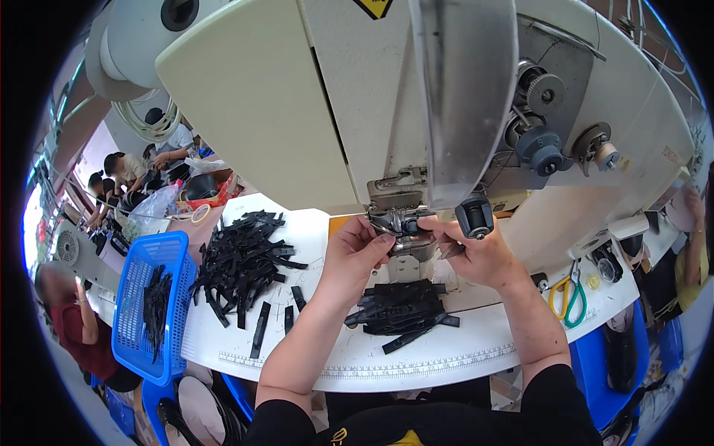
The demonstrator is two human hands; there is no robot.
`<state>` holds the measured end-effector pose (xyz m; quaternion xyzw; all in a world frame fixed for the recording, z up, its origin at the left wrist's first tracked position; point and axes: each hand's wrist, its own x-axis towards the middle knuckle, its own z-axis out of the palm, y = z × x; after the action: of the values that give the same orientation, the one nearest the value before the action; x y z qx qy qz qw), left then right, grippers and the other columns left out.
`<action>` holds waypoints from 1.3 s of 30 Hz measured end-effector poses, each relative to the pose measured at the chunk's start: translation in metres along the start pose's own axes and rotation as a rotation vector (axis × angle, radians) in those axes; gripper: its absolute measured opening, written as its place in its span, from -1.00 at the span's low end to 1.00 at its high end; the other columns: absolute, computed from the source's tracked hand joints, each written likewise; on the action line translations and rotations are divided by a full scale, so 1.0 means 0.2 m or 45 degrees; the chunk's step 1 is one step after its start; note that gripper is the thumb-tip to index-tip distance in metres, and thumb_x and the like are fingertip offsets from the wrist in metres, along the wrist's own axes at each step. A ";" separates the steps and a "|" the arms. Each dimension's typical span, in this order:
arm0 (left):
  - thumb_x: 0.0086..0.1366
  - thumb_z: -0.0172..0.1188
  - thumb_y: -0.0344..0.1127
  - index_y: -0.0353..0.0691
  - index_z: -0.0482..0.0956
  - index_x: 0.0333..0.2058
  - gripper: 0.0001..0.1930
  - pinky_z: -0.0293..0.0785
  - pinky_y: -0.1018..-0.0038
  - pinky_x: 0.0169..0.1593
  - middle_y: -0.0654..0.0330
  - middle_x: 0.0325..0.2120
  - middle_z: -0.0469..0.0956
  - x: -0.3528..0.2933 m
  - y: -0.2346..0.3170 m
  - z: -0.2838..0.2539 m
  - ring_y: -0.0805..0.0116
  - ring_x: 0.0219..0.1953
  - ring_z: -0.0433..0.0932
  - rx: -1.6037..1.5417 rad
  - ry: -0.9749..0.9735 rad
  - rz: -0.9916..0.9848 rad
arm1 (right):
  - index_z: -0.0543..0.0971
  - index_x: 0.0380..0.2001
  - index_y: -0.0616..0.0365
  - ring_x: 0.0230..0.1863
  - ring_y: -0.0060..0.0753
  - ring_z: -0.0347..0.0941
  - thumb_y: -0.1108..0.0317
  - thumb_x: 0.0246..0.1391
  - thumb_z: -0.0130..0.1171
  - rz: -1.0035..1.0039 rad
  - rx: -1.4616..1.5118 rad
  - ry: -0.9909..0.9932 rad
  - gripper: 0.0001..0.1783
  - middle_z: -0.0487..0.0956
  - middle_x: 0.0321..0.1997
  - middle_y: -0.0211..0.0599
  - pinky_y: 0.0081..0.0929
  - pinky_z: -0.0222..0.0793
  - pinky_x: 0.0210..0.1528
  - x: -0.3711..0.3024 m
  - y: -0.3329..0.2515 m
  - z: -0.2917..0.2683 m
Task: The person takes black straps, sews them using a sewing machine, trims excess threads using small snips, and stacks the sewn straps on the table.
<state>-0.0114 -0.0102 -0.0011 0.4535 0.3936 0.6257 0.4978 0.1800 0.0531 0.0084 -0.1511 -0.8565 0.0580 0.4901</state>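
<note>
Both hands meet under the head of a large cream sewing machine [253, 104], at its metal clamp foot [405, 221]. My left hand [353, 256] is closed in a pinch at the clamp's left side; what lies between its fingertips is too small to name. On the other side, my right hand [480, 256] has its fingers curled by the clamp. A bit of metal shows under them, but I cannot tell what it is. Just below the clamp, between my forearms, lies a pile of short black strips [401, 308].
A bigger heap of black strips [245, 260] lies left, beside a blue basket [182, 305] holding more. Scissors [569, 297] with yellow and green handles lie right. A ruler tape [439, 363] follows the table's front edge. Other people [82, 320] sit nearby.
</note>
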 end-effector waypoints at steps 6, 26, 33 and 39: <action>0.13 0.19 -0.43 -0.20 0.37 -0.25 -0.77 0.27 0.65 -0.46 0.31 -0.51 0.45 -0.05 0.09 -0.03 0.57 -0.52 0.39 0.146 0.025 0.220 | 0.47 -0.54 0.17 -0.63 -0.23 0.44 0.56 -0.34 0.14 0.077 0.001 -0.006 -0.84 0.47 -0.65 -0.28 -0.42 0.33 -0.57 -0.01 -0.03 -0.05; 0.24 0.07 -0.43 -0.36 0.48 -0.16 -0.79 0.46 0.65 -0.28 0.23 -0.38 0.53 -0.60 -0.22 0.02 0.55 -0.39 0.49 -0.318 0.014 -0.164 | 0.42 -0.16 0.27 -0.49 -0.60 0.38 0.45 -0.04 0.21 0.876 0.463 -0.036 -0.66 0.49 -0.45 -0.36 -0.65 0.34 -0.44 -0.45 -0.61 0.14; 0.19 0.05 -0.54 -0.43 0.46 -0.14 -0.76 0.46 0.62 -0.22 0.17 -0.31 0.54 -0.72 -0.36 -0.14 0.55 -0.34 0.50 -0.269 0.009 -0.164 | 0.38 -0.14 0.18 -0.35 -0.35 0.47 0.53 -0.13 0.21 0.677 0.189 -0.322 -0.59 0.47 -0.42 -0.25 -0.46 0.41 -0.28 -0.46 -0.67 0.21; 0.18 0.06 -0.55 -0.40 0.48 -0.15 -0.76 0.43 0.64 -0.22 0.20 -0.34 0.55 -0.80 -0.42 -0.20 0.56 -0.35 0.49 -0.164 -0.021 -0.156 | 0.44 -0.24 0.24 -0.32 -0.44 0.44 0.59 -0.09 0.14 0.805 0.192 -0.351 -0.73 0.49 -0.37 -0.29 -0.55 0.38 -0.27 -0.53 -0.68 0.29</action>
<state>-0.0126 -0.1527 -0.1202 0.4008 0.3756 0.6143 0.5665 0.1530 -0.1054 -0.0743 -0.3629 -0.8187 0.2898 0.3375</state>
